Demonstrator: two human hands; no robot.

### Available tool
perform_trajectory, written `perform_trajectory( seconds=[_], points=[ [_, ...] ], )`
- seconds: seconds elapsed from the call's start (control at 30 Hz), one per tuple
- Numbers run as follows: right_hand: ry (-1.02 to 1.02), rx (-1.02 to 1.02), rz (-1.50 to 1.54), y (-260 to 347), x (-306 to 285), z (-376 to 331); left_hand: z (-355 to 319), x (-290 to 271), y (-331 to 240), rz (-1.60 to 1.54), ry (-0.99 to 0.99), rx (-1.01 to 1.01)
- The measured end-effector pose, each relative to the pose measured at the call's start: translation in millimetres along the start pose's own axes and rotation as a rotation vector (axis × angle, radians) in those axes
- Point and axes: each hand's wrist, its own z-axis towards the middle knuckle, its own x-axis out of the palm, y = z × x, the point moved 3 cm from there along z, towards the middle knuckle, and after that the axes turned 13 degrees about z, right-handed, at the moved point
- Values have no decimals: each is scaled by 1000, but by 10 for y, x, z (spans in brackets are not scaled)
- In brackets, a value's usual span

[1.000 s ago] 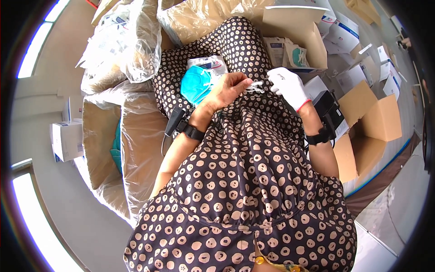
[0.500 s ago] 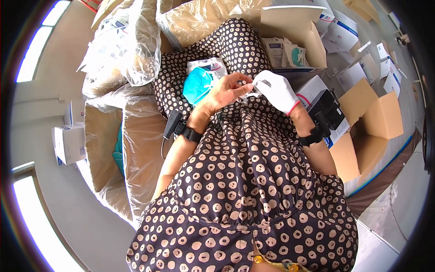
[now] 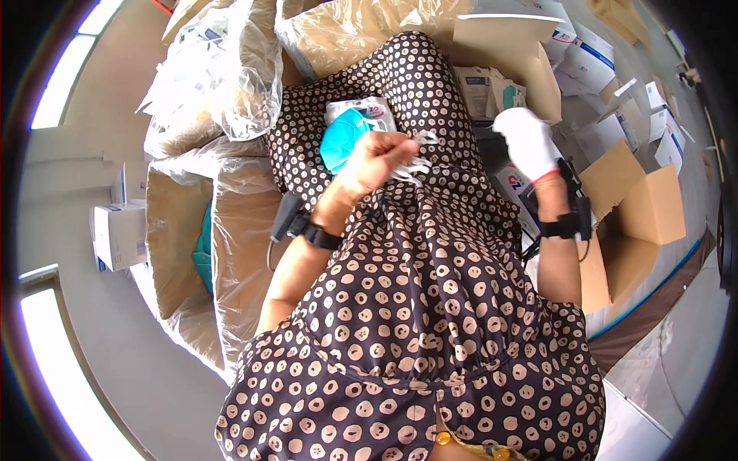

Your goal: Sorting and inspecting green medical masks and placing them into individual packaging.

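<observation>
My left hand (image 3: 381, 160), bare, is closed in a pinch over my lap, with white elastic straps (image 3: 415, 170) sticking out from its fingers. Beneath and beside it lies a turquoise cup-shaped face mask (image 3: 344, 141), partly hidden by the hand. The mask rests against a white printed packet (image 3: 379, 110) on my patterned dress. Off to the right, apart from the straps, is my right hand (image 3: 526, 142) in a white knit glove. Motion smears it, so its fingers cannot be made out. It is nearest to an opened carton (image 3: 547, 81) with packed masks (image 3: 492, 92) inside.
Plastic-lined cartons (image 3: 247, 253) stand at my left, one with turquoise masks (image 3: 203, 250). A clear bag of packets (image 3: 207, 77) lies above them. An open brown box (image 3: 642, 200) and scattered white boxes (image 3: 588, 58) are at right. White boxes (image 3: 121, 234) stand far left.
My right hand has left the straps and swung right toward the open carton. My left hand stays over the lap, keeping its pinch on the straps.
</observation>
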Motion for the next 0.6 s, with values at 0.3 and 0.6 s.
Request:
perform_trajectory(
  seconds=[0.3, 0.6],
  points=[
    [287, 718, 1608, 714, 599, 327, 108, -139, -28, 112, -29, -6],
    [176, 135, 857, 742, 715, 451, 82, -71, 22, 129, -95, 17]
  ],
)
